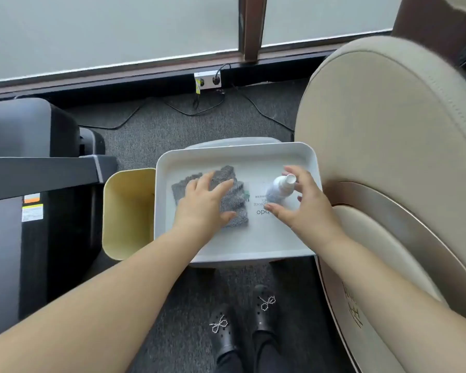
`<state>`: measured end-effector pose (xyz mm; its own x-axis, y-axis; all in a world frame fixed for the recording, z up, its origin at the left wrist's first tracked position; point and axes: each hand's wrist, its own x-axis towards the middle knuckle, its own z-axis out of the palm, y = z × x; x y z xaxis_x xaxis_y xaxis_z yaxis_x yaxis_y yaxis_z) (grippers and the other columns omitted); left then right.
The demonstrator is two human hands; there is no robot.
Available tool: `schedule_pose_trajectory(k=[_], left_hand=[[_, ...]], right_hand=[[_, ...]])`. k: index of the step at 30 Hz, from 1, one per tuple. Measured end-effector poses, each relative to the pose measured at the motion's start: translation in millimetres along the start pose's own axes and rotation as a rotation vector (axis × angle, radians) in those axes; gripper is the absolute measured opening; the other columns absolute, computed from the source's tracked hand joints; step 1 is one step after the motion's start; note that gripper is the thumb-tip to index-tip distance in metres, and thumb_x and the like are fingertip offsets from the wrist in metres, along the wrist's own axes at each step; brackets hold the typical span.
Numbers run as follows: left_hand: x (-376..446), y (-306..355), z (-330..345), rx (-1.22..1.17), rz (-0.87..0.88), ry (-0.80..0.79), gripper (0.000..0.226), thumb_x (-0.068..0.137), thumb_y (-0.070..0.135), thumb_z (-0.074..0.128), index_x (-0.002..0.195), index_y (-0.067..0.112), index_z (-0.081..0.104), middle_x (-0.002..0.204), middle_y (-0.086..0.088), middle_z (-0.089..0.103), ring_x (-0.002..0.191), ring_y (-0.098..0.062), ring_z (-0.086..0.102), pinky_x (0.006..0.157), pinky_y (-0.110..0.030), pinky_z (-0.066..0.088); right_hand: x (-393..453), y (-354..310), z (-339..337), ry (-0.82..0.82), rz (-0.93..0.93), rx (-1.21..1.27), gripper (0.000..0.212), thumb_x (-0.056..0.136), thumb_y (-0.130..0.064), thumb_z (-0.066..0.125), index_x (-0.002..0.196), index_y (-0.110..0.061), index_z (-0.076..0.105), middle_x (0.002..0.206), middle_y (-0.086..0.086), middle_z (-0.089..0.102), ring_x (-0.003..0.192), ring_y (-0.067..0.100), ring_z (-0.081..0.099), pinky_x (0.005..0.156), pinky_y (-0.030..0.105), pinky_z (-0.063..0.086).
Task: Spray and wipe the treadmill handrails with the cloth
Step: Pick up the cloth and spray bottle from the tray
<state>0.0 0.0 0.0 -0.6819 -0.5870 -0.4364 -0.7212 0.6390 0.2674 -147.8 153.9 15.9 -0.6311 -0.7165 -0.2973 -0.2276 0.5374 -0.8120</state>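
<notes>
I see grey carpet [151, 130] running to frosted windows [105, 30] in dark brown frames, a wall socket [207, 80] with trailing cables, and a beige massage chair [388, 130] at right.

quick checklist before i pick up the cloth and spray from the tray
1. Left hand over the grey cloth: ok, fingers spread on it, not yet closed.
2. Right hand around the white spray bottle: ok, open beside it, not gripping.
3. Bottle upright on the white tray: ok.
4. Cloth fully inside the tray: ok.
5. Bottle cap off, nozzle ready: cannot tell.
6. Treadmill within reach at the left: cannot tell, handrails out of view.
</notes>
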Motion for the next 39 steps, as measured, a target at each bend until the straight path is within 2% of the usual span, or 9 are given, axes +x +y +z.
schedule_pose_trajectory(k=[7, 13, 20, 24, 26, 29, 31, 36, 39], left_hand=[[8, -5, 6, 0.15, 0.033, 0.004, 0.062, 0.081, 0.044, 0.066, 0.137, 0.035, 0.041, 0.138, -0.004, 0.036, 0.122, -0.03, 0.033, 0.086, -0.041, 0.045], [11, 0, 2, 0.136, 0.074, -0.029, 0.04, 0.082, 0.004, 0.052, 0.119, 0.022, 0.052, 0.106, -0.01, 0.049, 0.096, -0.032, 0.05, 0.063, -0.035, 0.04], [-9, -10, -30, -0.084, 0.055, 0.029, 0.041, 0.08, 0.0, 0.051, 0.115, 0.02, 0.06, 0.104, -0.01, 0.049, 0.096, -0.032, 0.05, 0.071, -0.035, 0.046], [-30, -6, -75, -0.165, 0.057, 0.103, 0.04, 0.082, 0.002, 0.053, 0.116, 0.021, 0.061, 0.102, -0.01, 0.055, 0.104, -0.028, 0.048, 0.078, -0.033, 0.045], [-42, -3, -100, -0.165, 0.086, 0.129, 0.039, 0.083, 0.006, 0.054, 0.117, 0.023, 0.061, 0.103, -0.009, 0.057, 0.104, -0.028, 0.048, 0.081, -0.034, 0.045], [-65, 1, -141, -0.171, 0.131, 0.179, 0.039, 0.085, 0.009, 0.055, 0.119, 0.027, 0.06, 0.109, -0.005, 0.059, 0.107, -0.026, 0.047, 0.087, -0.033, 0.042], [-78, 4, -164, -0.168, 0.152, 0.205, 0.037, 0.087, 0.011, 0.054, 0.118, 0.029, 0.06, 0.107, -0.003, 0.058, 0.105, -0.025, 0.048, 0.086, -0.031, 0.04], [-116, 11, -223, -0.145, 0.186, 0.261, 0.033, 0.087, 0.014, 0.053, 0.114, 0.03, 0.06, 0.101, -0.001, 0.056, 0.097, -0.024, 0.05, 0.081, -0.035, 0.045], [-139, 13, -251, -0.132, 0.205, 0.304, 0.032, 0.087, 0.014, 0.053, 0.115, 0.028, 0.06, 0.102, -0.003, 0.056, 0.097, -0.025, 0.051, 0.08, -0.034, 0.045]], right_hand=[[12, 5, 8, 0.059, 0.019, -0.003, 0.055, 0.078, -0.011, 0.079, 0.123, -0.024, 0.052, 0.117, -0.007, 0.062, 0.105, 0.018, 0.058, 0.096, 0.031, 0.045], [12, 3, 7, 0.116, 0.024, -0.034, 0.038, 0.08, -0.017, 0.077, 0.11, -0.021, 0.055, 0.103, -0.003, 0.067, 0.096, 0.023, 0.06, 0.09, 0.043, 0.05], [-4, -34, -2, 0.101, -0.066, 0.086, 0.034, 0.084, -0.012, 0.069, 0.11, -0.026, 0.052, 0.103, -0.006, 0.058, 0.094, 0.02, 0.057, 0.087, 0.043, 0.053], [-17, -74, -15, 0.066, -0.118, 0.12, 0.032, 0.087, -0.003, 0.066, 0.105, -0.023, 0.05, 0.097, -0.006, 0.054, 0.078, 0.0, 0.051, 0.071, 0.014, 0.046], [-27, -98, -22, 0.062, -0.135, 0.121, 0.032, 0.087, 0.001, 0.065, 0.1, -0.023, 0.049, 0.097, 0.0, 0.055, 0.071, -0.003, 0.05, 0.063, 0.007, 0.041], [-44, -139, -35, 0.076, -0.132, 0.182, 0.035, 0.087, 0.004, 0.064, 0.095, -0.028, 0.048, 0.1, 0.014, 0.058, 0.065, 0.002, 0.047, 0.057, 0.008, 0.041], [-53, -162, -44, 0.079, -0.138, 0.211, 0.029, 0.087, 0.006, 0.062, 0.096, -0.02, 0.05, 0.099, 0.021, 0.059, 0.062, 0.002, 0.047, 0.055, 0.009, 0.041], [-78, -223, -66, 0.104, -0.181, 0.272, 0.016, 0.086, 0.007, 0.062, 0.097, -0.001, 0.052, 0.079, 0.006, 0.057, 0.054, -0.002, 0.049, 0.052, 0.01, 0.041], [-93, -255, -77, 0.141, -0.209, 0.294, 0.019, 0.08, -0.021, 0.073, 0.086, -0.014, 0.056, 0.079, 0.012, 0.065, 0.071, 0.019, 0.062, 0.07, 0.032, 0.05]])
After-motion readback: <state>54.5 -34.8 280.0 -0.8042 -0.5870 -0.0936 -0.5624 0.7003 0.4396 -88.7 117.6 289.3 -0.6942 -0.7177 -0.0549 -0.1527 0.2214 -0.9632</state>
